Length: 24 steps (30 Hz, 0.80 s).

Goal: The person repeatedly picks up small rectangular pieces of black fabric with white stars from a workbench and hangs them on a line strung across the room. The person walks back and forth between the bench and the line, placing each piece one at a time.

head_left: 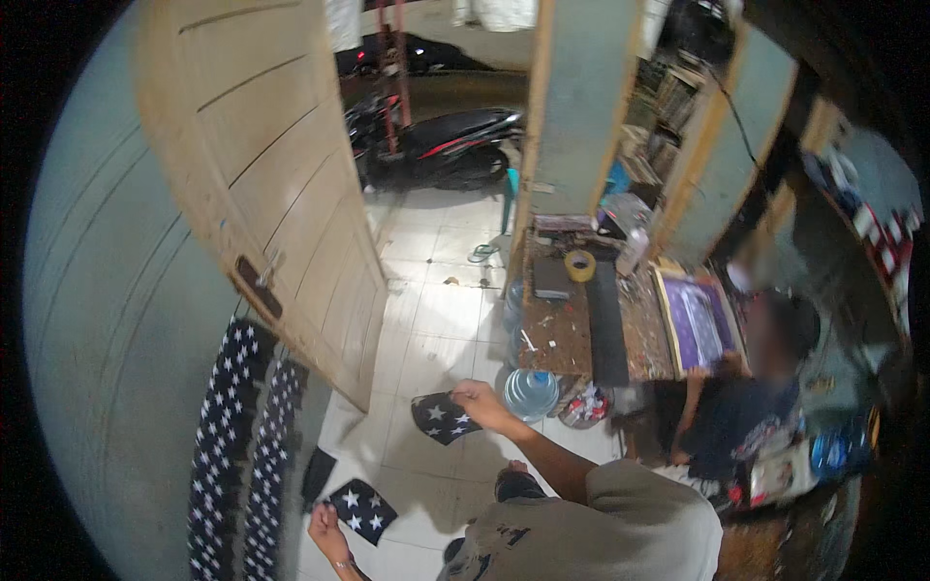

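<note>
We look down on our own two hands, each clamped on a separate piece of dark cloth printed with white stars. Our right hand [481, 402] is raised over the tiled floor [436, 320], its fingers closed on the edge of one star cloth [441, 417], which hangs just beside a large water bottle [531, 391]. Our left hand [327, 533] sits lower, near the bottom edge, gripping a second star cloth [360, 509] held flat above the floor. The two hands are well apart. To the left, rows of laid-out star cloths [237, 445] run along the floor beside the pale wall, at the foot of an open wooden door [262, 194]. Ahead on the right a cluttered wooden counter [557, 334] carries a tape roll [579, 265] and a long black strip [606, 324]. Another person [741, 412] sits at the counter's right edge beside a purple framed screen [697, 320]. A motorbike [446, 145] stands beyond the doorway.
</note>
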Each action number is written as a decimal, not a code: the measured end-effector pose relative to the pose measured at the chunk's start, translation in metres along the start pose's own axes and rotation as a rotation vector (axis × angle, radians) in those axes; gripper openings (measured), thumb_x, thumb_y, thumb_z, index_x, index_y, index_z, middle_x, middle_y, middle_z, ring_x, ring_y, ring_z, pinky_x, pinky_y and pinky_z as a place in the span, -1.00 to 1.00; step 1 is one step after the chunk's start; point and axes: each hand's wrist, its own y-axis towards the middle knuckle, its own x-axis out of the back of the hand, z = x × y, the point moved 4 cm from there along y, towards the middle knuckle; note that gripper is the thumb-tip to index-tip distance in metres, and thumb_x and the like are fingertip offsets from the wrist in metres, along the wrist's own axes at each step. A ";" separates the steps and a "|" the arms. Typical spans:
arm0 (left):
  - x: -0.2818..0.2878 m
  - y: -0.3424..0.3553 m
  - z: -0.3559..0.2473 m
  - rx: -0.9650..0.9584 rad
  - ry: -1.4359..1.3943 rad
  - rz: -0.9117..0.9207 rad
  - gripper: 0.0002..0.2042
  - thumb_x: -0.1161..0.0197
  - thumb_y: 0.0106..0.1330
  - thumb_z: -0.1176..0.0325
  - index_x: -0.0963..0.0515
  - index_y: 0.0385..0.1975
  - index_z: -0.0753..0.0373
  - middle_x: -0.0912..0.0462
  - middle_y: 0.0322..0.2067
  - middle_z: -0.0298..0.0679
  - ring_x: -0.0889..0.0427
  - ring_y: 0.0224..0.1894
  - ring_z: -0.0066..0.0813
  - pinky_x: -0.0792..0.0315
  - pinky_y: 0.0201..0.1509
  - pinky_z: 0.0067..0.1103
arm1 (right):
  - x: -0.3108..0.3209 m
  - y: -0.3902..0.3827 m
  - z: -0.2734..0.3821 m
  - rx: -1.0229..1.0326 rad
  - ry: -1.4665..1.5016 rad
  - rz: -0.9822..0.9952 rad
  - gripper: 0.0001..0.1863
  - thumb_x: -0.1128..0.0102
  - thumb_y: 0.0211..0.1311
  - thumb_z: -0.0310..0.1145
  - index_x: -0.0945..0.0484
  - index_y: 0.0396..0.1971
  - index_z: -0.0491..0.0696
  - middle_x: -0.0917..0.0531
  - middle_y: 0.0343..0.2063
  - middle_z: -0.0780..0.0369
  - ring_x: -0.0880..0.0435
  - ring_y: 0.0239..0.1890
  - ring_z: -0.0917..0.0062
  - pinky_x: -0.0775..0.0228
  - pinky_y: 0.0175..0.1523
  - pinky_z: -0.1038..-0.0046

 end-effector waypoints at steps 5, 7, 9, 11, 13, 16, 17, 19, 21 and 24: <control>0.055 0.044 0.001 -0.089 0.136 -0.114 -0.74 -0.05 0.27 0.28 -0.43 -0.35 0.44 -0.48 -0.36 -0.15 -0.43 -0.30 -0.34 -0.33 -0.19 -0.50 | -0.071 0.039 0.022 0.083 0.068 -0.111 -0.80 -0.12 0.06 -0.34 -0.53 -0.44 -0.18 -0.59 -0.51 0.16 -0.56 -0.45 0.49 -0.37 -0.32 0.45; 0.072 0.032 -0.008 -0.093 0.144 -0.190 -0.65 -0.03 0.29 0.25 -0.52 -0.26 0.50 -0.59 -0.28 0.00 -0.53 -0.22 -0.22 -0.40 -0.10 -0.41 | -0.089 0.037 0.030 0.088 0.039 -0.174 -0.76 -0.09 0.06 -0.29 -0.54 -0.40 -0.17 -0.58 -0.50 0.18 -0.55 -0.47 0.49 -0.38 -0.35 0.45; 0.085 0.025 -0.016 -0.151 0.120 -0.257 -0.66 -0.01 0.29 0.27 -0.53 -0.29 0.51 -0.60 -0.31 0.00 -0.54 -0.24 -0.23 -0.41 -0.14 -0.43 | -0.104 0.037 0.028 -0.036 0.118 -0.202 -0.78 -0.09 0.10 -0.30 -0.55 -0.40 -0.15 -0.57 -0.55 0.22 -0.52 -0.51 0.54 -0.37 -0.37 0.49; 0.106 0.022 -0.018 -0.157 0.174 -0.267 -0.67 -0.01 0.29 0.27 -0.54 -0.30 0.49 -0.60 -0.33 0.01 -0.53 -0.26 -0.23 -0.41 -0.14 -0.45 | -0.124 0.035 0.026 -0.027 -0.020 -0.202 -0.74 -0.05 0.10 -0.28 -0.55 -0.34 -0.17 -0.60 -0.50 0.13 -0.56 -0.44 0.44 -0.38 -0.28 0.40; 0.137 0.015 -0.011 -0.140 0.234 -0.301 -0.67 0.00 0.29 0.27 -0.54 -0.31 0.48 -0.59 -0.35 0.02 -0.52 -0.28 -0.22 -0.40 -0.15 -0.47 | -0.160 0.035 0.021 0.012 -0.209 -0.153 -0.71 -0.04 0.10 -0.26 -0.55 -0.32 -0.18 -0.60 -0.45 0.10 -0.58 -0.40 0.39 -0.38 -0.23 0.39; 0.184 0.008 -0.002 -0.216 0.076 -0.367 -0.65 -0.04 0.28 0.24 -0.54 -0.32 0.50 -0.56 -0.34 -0.01 -0.52 -0.35 -0.24 -0.38 -0.25 -0.48 | -0.234 0.039 0.015 0.109 -0.425 0.096 -0.73 0.01 0.10 -0.31 -0.54 -0.35 -0.20 -0.60 -0.38 0.07 -0.58 -0.33 0.25 -0.38 -0.15 0.33; 0.203 0.001 0.001 -0.206 0.015 -0.404 -0.65 -0.07 0.27 0.23 -0.54 -0.33 0.51 -0.55 -0.31 -0.02 -0.52 -0.36 -0.24 -0.37 -0.27 -0.49 | -0.267 0.038 0.013 0.152 -0.594 0.191 -0.74 0.02 0.10 -0.32 -0.54 -0.35 -0.20 -0.60 -0.37 0.06 -0.57 -0.32 0.22 -0.38 -0.14 0.31; 0.225 -0.021 0.026 -0.001 -0.511 -0.516 -0.90 -0.03 0.23 0.48 -0.43 -0.49 0.34 -0.44 -0.50 -0.35 -0.41 -0.41 -0.61 -0.34 -0.26 -0.65 | -0.327 0.018 0.007 0.266 -0.432 0.376 -0.74 0.02 0.10 -0.31 -0.53 -0.36 -0.19 -0.58 -0.35 0.05 -0.55 -0.24 0.18 -0.37 -0.12 0.27; 0.268 -0.054 0.040 0.102 -0.375 -0.572 -0.88 -0.02 0.23 0.48 -0.47 -0.36 0.40 -0.53 -0.36 -0.25 -0.49 -0.28 -0.56 -0.38 -0.17 -0.62 | -0.385 -0.005 0.017 0.521 -0.384 0.532 -0.74 0.00 0.11 -0.32 -0.55 -0.34 -0.19 -0.60 -0.36 0.07 -0.57 -0.27 0.28 -0.37 -0.14 0.37; 0.328 -0.119 0.072 0.102 -0.379 -0.823 -0.83 -0.13 0.21 0.45 -0.51 -0.26 0.39 -0.56 -0.34 -0.31 -0.47 -0.30 -0.65 -0.36 -0.22 -0.69 | -0.495 -0.039 0.023 0.480 -0.471 0.738 -0.80 -0.10 0.08 -0.40 -0.54 -0.33 -0.19 -0.60 -0.43 0.09 -0.58 -0.36 0.31 -0.39 -0.18 0.38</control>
